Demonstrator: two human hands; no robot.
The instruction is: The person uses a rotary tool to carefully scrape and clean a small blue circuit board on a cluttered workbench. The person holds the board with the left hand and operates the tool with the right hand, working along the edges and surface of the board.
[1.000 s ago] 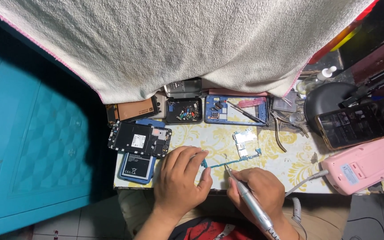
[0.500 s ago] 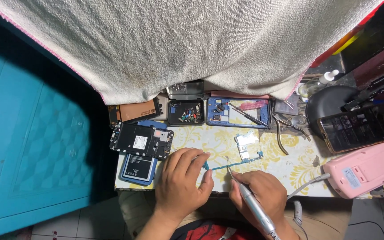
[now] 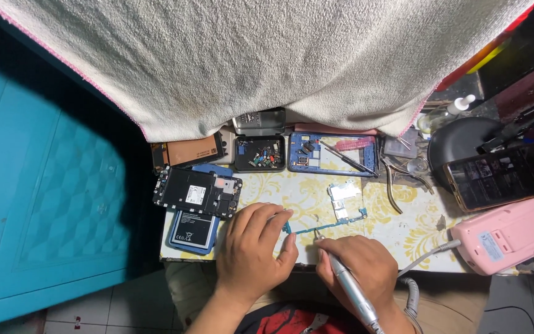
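Right grip (image 3: 356,272) holds slim metal pen-tool (image 3: 348,291).

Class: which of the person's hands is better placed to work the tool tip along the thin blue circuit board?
Right hand: it grips the grey pen-shaped tool, tip at the thin blue circuit board. Left hand steadies the board's end.

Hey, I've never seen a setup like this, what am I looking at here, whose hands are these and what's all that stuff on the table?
This is one picture from a camera worn on a person's head, looking down at their own two bare hands. The left hand presses down a thin blue-green circuit board on the small yellow-patterned table. The right hand holds a slim silver pen-shaped tool, its tip at the board. Around them lie a black phone frame, a blue phone shell with tweezers inside, a small black tray of tiny parts, metal pliers and a pink plastic device. A beige towel hangs above.
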